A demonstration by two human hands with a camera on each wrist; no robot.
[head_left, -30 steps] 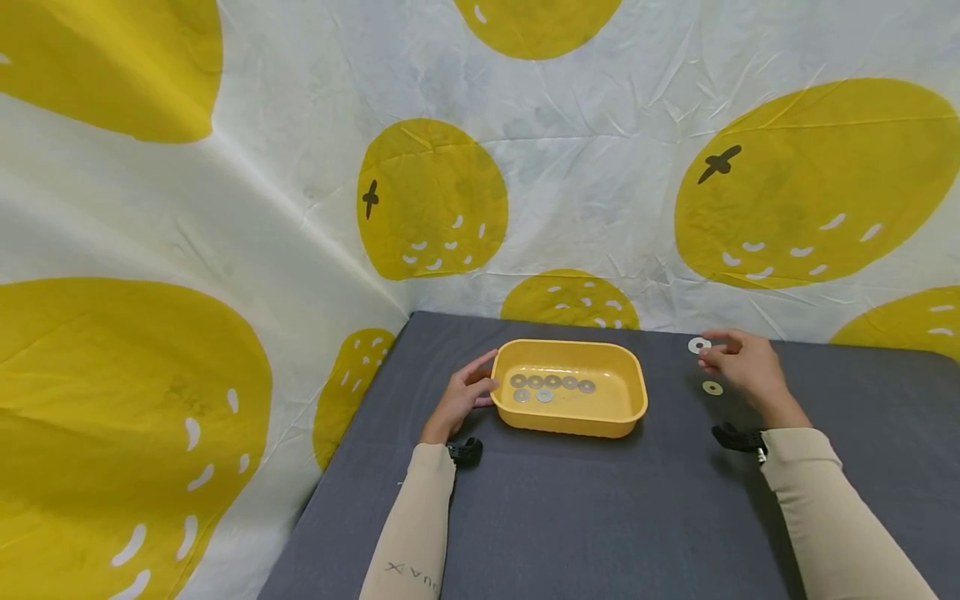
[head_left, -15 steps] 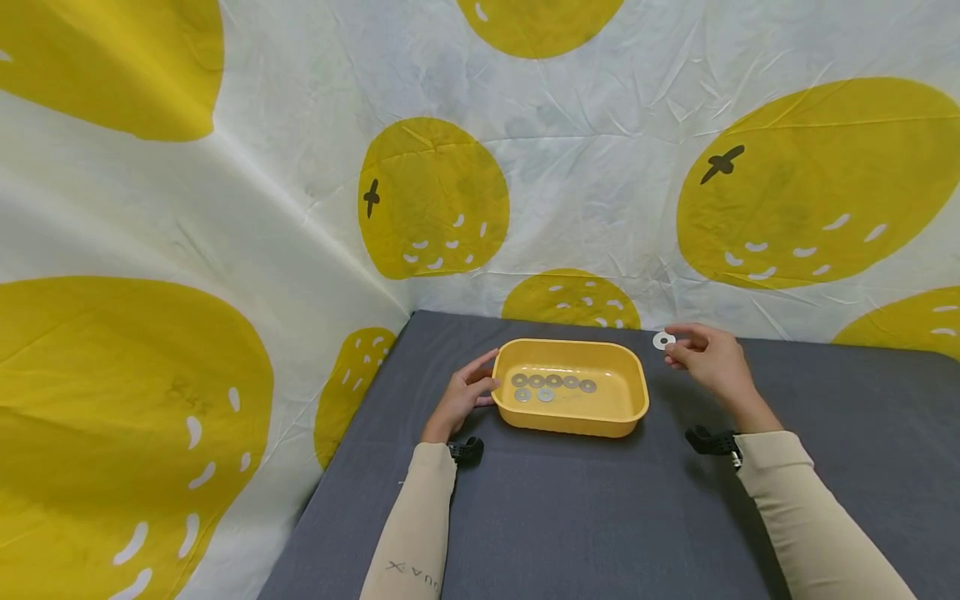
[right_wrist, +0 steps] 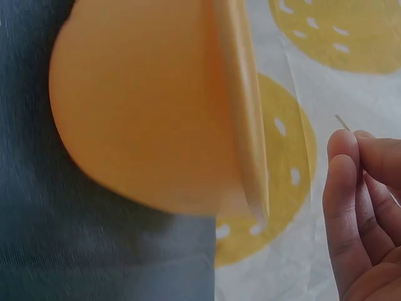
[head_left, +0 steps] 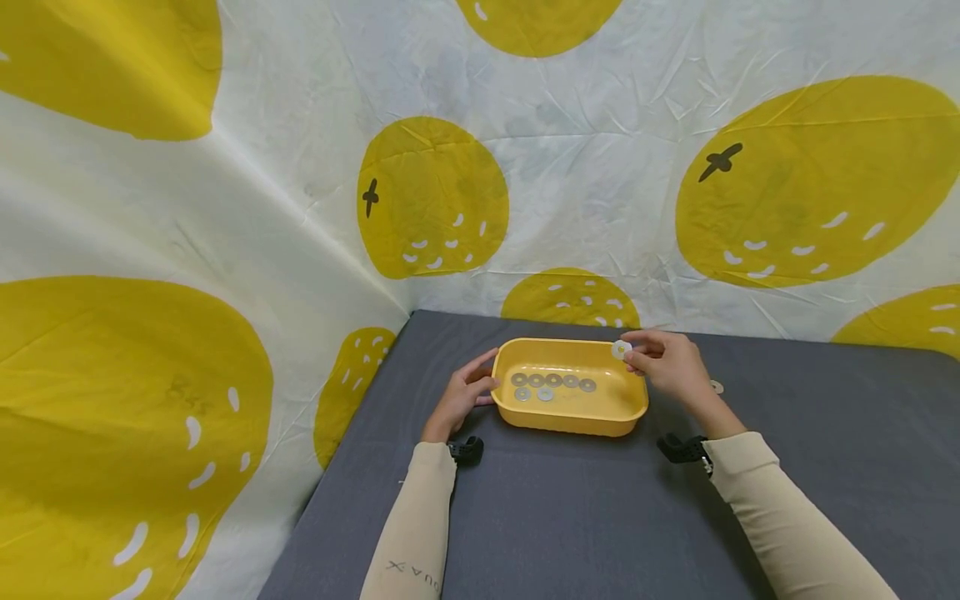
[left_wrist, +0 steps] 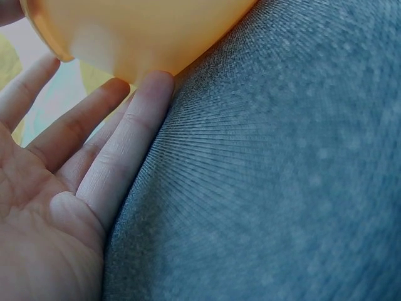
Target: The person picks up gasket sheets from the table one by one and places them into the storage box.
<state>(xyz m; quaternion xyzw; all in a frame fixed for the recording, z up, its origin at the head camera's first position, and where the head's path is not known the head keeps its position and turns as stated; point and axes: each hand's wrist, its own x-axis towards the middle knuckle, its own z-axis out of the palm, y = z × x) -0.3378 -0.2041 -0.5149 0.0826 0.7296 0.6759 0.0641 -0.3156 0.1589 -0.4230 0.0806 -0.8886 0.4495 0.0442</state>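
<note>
A yellow plastic tray (head_left: 633,392) sits on the grey table (head_left: 570,517) and holds several metal washers (head_left: 552,382) in rows. My right hand (head_left: 663,365) pinches one washer (head_left: 620,349) in its fingertips above the tray's back right corner. My left hand (head_left: 467,393) rests with straight fingers against the tray's left end; in the left wrist view its fingers (left_wrist: 125,157) touch the tray (left_wrist: 144,31) at the table surface. In the right wrist view the fingertips (right_wrist: 344,157) hold the washer edge-on (right_wrist: 342,122) beside the tray's rim (right_wrist: 244,106).
One more washer (head_left: 717,387) lies on the table right of my right hand. A white cloth with big yellow fruit prints (head_left: 433,200) hangs behind the table and drapes down its left side.
My right hand lifted a washer from the table at the right and carried it left, until it came over the tray's back right corner. My left hand stayed at the tray.
</note>
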